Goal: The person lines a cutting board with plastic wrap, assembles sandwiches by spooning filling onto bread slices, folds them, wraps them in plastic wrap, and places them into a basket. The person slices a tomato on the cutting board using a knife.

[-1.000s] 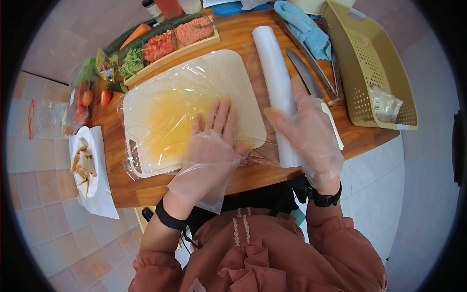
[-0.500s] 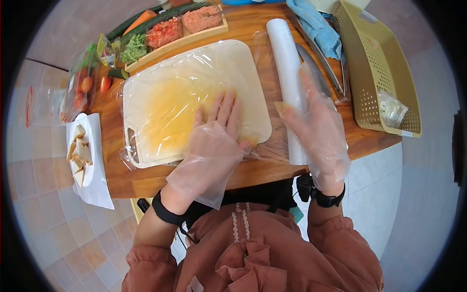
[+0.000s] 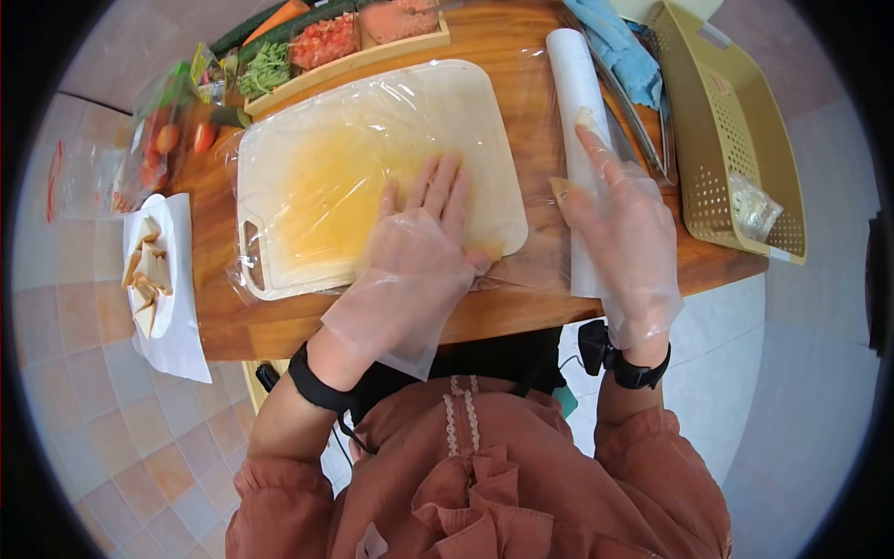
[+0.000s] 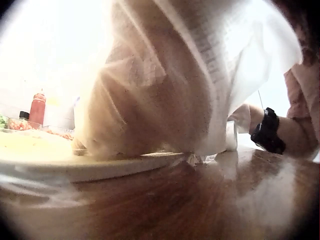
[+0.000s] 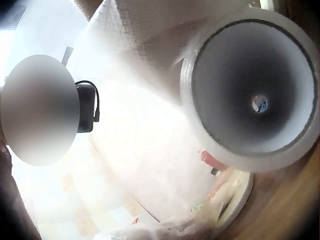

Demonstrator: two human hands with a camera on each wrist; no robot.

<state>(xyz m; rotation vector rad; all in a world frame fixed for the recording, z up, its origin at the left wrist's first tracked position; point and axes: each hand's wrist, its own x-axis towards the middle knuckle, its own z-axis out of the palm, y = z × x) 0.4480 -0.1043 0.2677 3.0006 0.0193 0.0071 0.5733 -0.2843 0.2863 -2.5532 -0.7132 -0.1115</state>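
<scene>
My left hand (image 3: 424, 228), in a clear plastic glove, lies palm down with fingers straight. It presses on plastic wrap (image 3: 400, 102) spread over a cream cutting board (image 3: 489, 121). Under the wrap shows a thin yellow layer (image 3: 321, 200). My gloved right hand (image 3: 629, 233) holds the roll of plastic wrap (image 3: 571, 70), thumb at its left side, index finger stretched along it; the other fingers are mostly hidden. Film runs from the roll to the board. In the right wrist view the roll's hollow end (image 5: 225, 80) faces the camera.
A wooden tray (image 3: 372, 48) behind the board holds chopped vegetables and pink minced filling. Bread crusts (image 3: 149, 265) lie on white paper at left, near bagged tomatoes (image 3: 168, 138). Tongs (image 3: 633, 126), a blue cloth (image 3: 619, 47) and an olive basket (image 3: 694, 130) stand at right.
The right hand and the wrap roll have shifted right, widening the gap from the board; the knife beside the roll is now mostly covered. The left hand stays pressed on the board.
</scene>
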